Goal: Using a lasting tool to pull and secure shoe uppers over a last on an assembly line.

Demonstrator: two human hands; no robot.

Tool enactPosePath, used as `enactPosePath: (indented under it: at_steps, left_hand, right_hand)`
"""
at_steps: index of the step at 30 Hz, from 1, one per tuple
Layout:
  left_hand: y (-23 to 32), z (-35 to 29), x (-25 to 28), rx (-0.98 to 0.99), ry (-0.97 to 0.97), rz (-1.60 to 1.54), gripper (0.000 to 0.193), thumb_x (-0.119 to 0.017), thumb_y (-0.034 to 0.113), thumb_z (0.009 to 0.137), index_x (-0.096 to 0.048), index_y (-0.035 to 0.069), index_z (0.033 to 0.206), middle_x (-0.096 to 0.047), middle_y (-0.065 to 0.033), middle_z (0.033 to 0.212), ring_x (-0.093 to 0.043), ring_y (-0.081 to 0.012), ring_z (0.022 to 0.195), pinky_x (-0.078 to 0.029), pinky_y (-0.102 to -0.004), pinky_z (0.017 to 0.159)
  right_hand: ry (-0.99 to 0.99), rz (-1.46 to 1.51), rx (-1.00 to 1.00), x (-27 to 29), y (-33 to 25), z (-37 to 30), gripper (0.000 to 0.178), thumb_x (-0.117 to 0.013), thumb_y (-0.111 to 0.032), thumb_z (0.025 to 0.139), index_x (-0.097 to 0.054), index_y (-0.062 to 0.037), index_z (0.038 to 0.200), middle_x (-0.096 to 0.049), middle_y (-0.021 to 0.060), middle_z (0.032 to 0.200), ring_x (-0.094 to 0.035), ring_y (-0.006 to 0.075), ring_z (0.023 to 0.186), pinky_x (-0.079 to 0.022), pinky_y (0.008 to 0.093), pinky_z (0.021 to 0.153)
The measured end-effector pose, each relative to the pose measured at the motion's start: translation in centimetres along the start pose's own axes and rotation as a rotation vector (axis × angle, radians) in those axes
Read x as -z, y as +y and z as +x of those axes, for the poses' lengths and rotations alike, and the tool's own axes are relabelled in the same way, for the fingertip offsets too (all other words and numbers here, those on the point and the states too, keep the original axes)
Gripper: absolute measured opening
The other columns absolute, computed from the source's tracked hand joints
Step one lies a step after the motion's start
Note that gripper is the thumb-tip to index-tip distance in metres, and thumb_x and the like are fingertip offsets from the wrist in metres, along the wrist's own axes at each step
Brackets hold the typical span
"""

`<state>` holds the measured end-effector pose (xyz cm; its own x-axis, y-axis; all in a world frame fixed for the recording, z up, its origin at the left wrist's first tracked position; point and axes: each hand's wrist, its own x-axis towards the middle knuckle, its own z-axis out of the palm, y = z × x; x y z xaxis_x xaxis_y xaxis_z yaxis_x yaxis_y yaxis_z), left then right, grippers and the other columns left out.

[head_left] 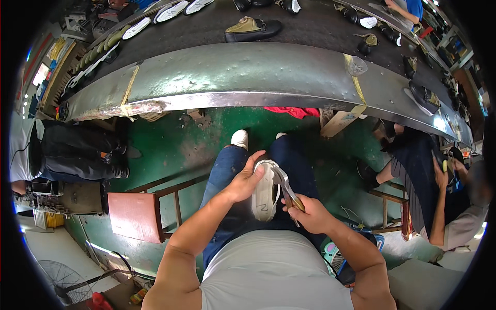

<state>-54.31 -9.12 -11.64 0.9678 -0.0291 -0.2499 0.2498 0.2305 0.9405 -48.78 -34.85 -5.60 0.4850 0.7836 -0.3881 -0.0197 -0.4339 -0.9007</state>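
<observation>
Over my lap, my left hand (pixel 245 182) is closed on a shoe (pixel 262 200). Its pale underside faces up, with a dark handwritten mark at the end nearer my body. My left thumb presses on the underside near the far end. My right hand (pixel 313 215) is wrapped round the handles of metal pincers (pixel 283 181). The curved head of the pincers lies against the right edge of the shoe's far end. I cannot tell whether the jaws grip the edge there.
Ahead runs a metal-edged bench (pixel 227 72) with a dark belt carrying several shoes, including a black and olive one (pixel 252 30). A brown-topped stool (pixel 135 217) stands at left. A seated co-worker (pixel 429 175) works at right; another person (pixel 77 150) is at left.
</observation>
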Motion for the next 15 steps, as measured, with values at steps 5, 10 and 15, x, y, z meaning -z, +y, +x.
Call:
enactPosePath:
  at_steps: [5, 10, 15]
  left_hand:
    - [0.5, -0.6, -1.1, -0.076, 0.076, 0.115, 0.054, -0.049, 0.033, 0.107, -0.030, 0.010, 0.152, -0.057, -0.0076, 0.128, -0.051, -0.0143, 0.118, -0.041, -0.0309, 0.105]
    - [-0.4, -0.2, -0.2, -0.083, 0.223, 0.247, 0.043, -0.057, 0.023, 0.104, -0.048, 0.008, 0.143, -0.064, -0.0054, 0.117, -0.057, -0.0131, 0.107, -0.046, -0.0289, 0.098]
    - [-2.1, 0.3, 1.6, -0.089, 0.234, 0.026, 0.045, -0.060, 0.012, 0.101, -0.048, 0.010, 0.144, -0.063, -0.0037, 0.121, -0.058, -0.0113, 0.108, -0.048, -0.0277, 0.095]
  right_hand:
    - [-0.113, 0.315, -0.054, 0.3, 0.1, 1.6, 0.026, -0.058, -0.016, 0.100, -0.058, 0.0003, 0.120, -0.069, 0.0081, 0.097, -0.063, 0.0146, 0.076, -0.053, 0.0318, 0.070]
    - [-0.121, 0.183, -0.225, -0.1, -0.6, 3.1, 0.023, -0.056, -0.015, 0.099, -0.058, 0.0025, 0.114, -0.069, 0.0138, 0.095, -0.065, 0.0196, 0.076, -0.053, 0.0349, 0.071]
    - [0.271, -0.388, 0.233, -2.9, 4.3, 6.1, 0.030, -0.059, -0.017, 0.097, -0.057, 0.0060, 0.115, -0.066, 0.0263, 0.103, -0.064, 0.0457, 0.094, -0.052, 0.0497, 0.081]
